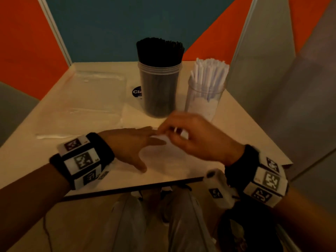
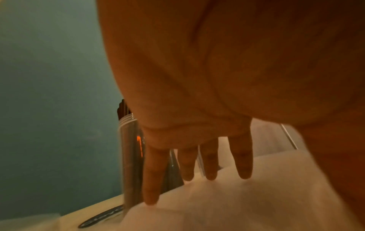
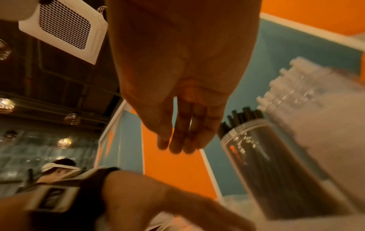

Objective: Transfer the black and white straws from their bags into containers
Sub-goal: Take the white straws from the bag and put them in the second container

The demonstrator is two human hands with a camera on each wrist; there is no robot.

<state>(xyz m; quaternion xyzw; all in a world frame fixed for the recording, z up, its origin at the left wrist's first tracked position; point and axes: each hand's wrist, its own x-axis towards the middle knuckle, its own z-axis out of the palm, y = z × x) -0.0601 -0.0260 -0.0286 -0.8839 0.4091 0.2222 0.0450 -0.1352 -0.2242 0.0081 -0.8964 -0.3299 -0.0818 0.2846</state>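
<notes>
The black straws (image 1: 160,50) stand packed upright in a clear container (image 1: 159,88) at the far middle of the tabletop (image 1: 245,128). Just to their right the white straws (image 1: 209,73) fan loosely out of a second clear container (image 1: 203,100). Both look full, so the transfer seems nearly or wholly done.

An emptied clear bag (image 1: 163,157) lies flat near the front edge. The left hand (image 1: 127,148) presses on it with straight, spread fingers (image 2: 245,162), holding nothing. The right hand (image 1: 192,137) hovers just beyond, its fingertips drawn together in a narrow grip at the bag's far edge. Motion blur hides whether it pinches the film or a last white straw.

The likeliest trouble is a knock. The right hand works just in front of the white-straw container, and a quick lift or tug could clip it. That container is tall and its straws lean outward, so it would probably tip and scatter them. The thin film may also slip from the pinch or cling to the fingers.

Another flat clear bag (image 1: 81,99) with a dark round label (image 1: 137,91) lies at the left, partly behind the black-straw container.
</notes>
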